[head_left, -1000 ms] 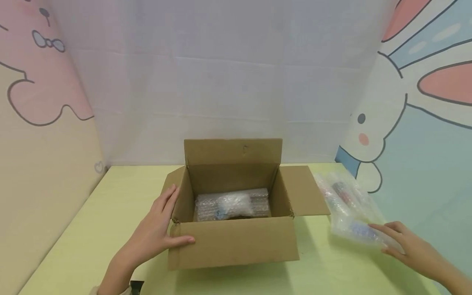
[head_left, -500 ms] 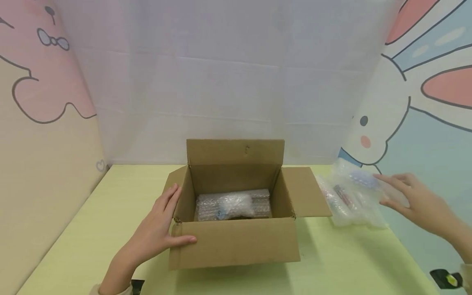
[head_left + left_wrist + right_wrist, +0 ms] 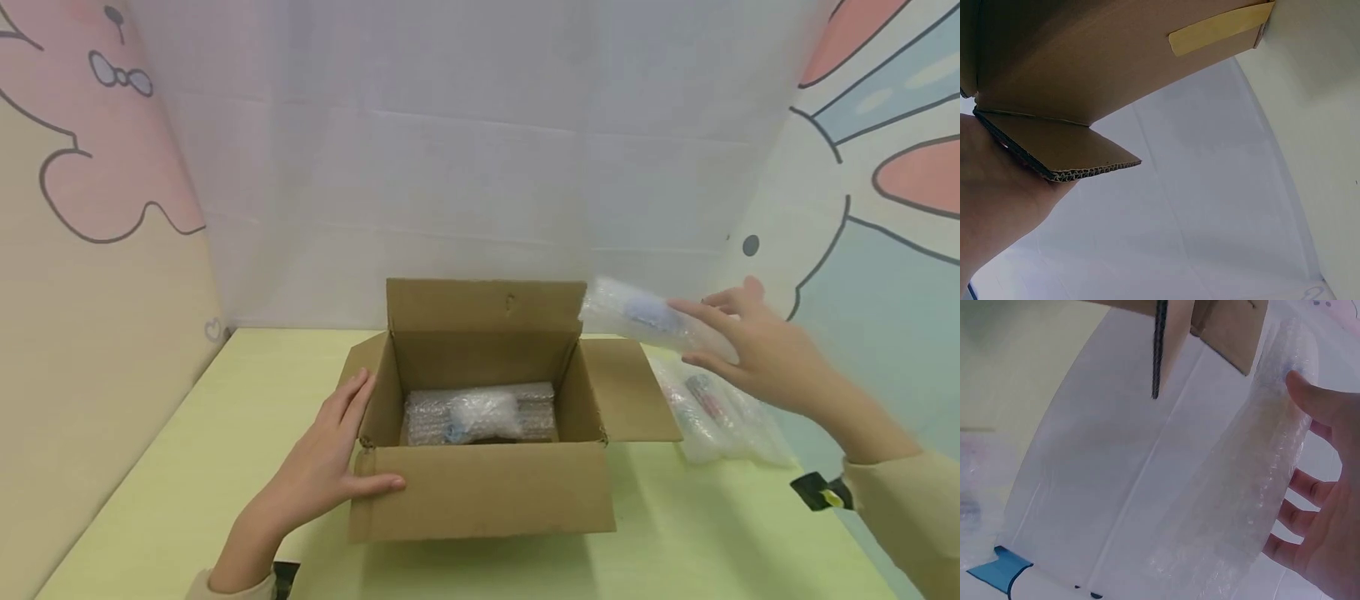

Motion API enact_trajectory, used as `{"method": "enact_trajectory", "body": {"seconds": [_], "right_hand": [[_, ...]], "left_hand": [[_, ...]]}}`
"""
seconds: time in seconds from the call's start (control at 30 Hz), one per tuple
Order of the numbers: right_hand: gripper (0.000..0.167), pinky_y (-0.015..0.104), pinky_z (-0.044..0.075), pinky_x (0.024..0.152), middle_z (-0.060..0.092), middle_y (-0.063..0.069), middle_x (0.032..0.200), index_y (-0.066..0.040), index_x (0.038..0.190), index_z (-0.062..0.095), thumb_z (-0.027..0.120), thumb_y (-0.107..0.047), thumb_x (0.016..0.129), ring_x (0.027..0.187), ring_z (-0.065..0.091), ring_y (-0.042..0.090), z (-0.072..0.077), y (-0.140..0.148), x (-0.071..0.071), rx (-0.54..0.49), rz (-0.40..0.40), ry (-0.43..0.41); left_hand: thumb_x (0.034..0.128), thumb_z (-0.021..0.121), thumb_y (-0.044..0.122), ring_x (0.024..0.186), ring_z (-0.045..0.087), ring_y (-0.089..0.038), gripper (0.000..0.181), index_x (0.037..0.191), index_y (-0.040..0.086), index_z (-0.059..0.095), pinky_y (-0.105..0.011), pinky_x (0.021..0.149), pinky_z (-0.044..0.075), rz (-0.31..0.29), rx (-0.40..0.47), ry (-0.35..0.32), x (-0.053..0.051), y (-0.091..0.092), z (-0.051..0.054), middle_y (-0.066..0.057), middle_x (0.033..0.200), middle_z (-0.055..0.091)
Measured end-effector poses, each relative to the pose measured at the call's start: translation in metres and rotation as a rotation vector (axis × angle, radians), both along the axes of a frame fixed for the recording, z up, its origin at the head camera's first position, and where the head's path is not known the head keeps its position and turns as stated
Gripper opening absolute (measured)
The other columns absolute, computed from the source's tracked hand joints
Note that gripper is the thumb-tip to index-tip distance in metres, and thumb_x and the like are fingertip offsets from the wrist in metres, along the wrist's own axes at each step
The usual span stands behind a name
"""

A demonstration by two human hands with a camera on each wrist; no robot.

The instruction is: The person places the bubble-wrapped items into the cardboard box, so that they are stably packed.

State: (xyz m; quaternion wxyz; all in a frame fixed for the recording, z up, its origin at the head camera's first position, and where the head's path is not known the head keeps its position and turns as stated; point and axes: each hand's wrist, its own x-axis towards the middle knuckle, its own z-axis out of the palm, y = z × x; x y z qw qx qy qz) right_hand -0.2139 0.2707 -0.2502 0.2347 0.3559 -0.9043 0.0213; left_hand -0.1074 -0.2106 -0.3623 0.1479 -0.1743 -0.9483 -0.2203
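Note:
My left hand (image 3: 318, 462) rests against the left front corner of an open cardboard box (image 3: 487, 492). Its thumb lies straight across the front flap, and the other fingers extend along the left flap (image 3: 1060, 147). Above the right flap (image 3: 630, 392), my right hand (image 3: 765, 354) holds a bubble-wrapped package (image 3: 648, 317) in the air, tilted, with something bluish inside. In the right wrist view, the thumb presses one side of the bubble wrap (image 3: 1235, 494) and the fingers are behind it. What the wrapped item is cannot be made out.
Inside the box lie bubble-wrapped items, including a whitish bundle (image 3: 483, 415) with a blue part. More bubble-wrapped pieces (image 3: 720, 417) lie on the yellow table (image 3: 187, 467) right of the box. A white sheet (image 3: 480, 167) hangs behind.
My right hand has lifted the bubble-wrapped package off the table at the right and carried it up and left toward the box. My left hand has stayed at the box corner.

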Motion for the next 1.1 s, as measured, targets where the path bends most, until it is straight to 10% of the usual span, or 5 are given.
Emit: {"method": "enact_trajectory", "body": {"seconds": [0.3, 0.6, 0.87, 1.1], "right_hand": [[0.060, 0.026, 0.045, 0.054, 0.061, 0.011, 0.104, -0.021, 0.136, 0.055, 0.077, -0.031, 0.081, 0.079, 0.056, 0.020, 0.008, -0.071, -0.006, 0.046, 0.274, 0.066], [0.062, 0.018, 0.034, 0.048, 0.055, 0.003, 0.100, -0.027, 0.136, 0.056, 0.078, -0.037, 0.079, 0.071, 0.048, 0.012, 0.009, -0.143, -0.003, 0.233, 0.327, -0.063], [0.058, 0.024, 0.040, 0.047, 0.054, 0.003, 0.105, -0.034, 0.142, 0.047, 0.064, -0.048, 0.089, 0.066, 0.050, 0.011, -0.004, -0.197, -0.012, 0.523, 0.271, -0.367], [0.057, 0.043, 0.052, 0.092, 0.053, 0.012, 0.134, -0.027, 0.146, 0.043, 0.061, -0.041, 0.094, 0.106, 0.064, 0.026, -0.025, -0.223, -0.027, 0.620, 0.278, -0.664]], "left_hand": [[0.0660, 0.083, 0.054, 0.143, 0.026, -0.042, 0.122, 0.155, 0.003, 0.016, -0.059, 0.107, 0.035, -0.003, 0.010, 0.002, 0.000, 0.000, 0.001, -0.022, 0.157, 0.022], [0.0660, 0.083, 0.054, 0.143, 0.026, -0.041, 0.123, 0.155, 0.004, 0.015, -0.059, 0.108, 0.035, -0.002, 0.007, 0.000, 0.000, 0.000, 0.001, -0.022, 0.158, 0.022], [0.0657, 0.083, 0.055, 0.143, 0.027, -0.042, 0.123, 0.155, 0.003, 0.016, -0.059, 0.108, 0.035, 0.001, 0.002, 0.013, 0.001, -0.001, -0.001, -0.022, 0.158, 0.022], [0.0654, 0.081, 0.059, 0.144, 0.025, -0.039, 0.124, 0.155, 0.004, 0.016, -0.058, 0.110, 0.034, 0.005, -0.002, 0.010, 0.001, 0.000, -0.002, -0.019, 0.159, 0.020]]}}
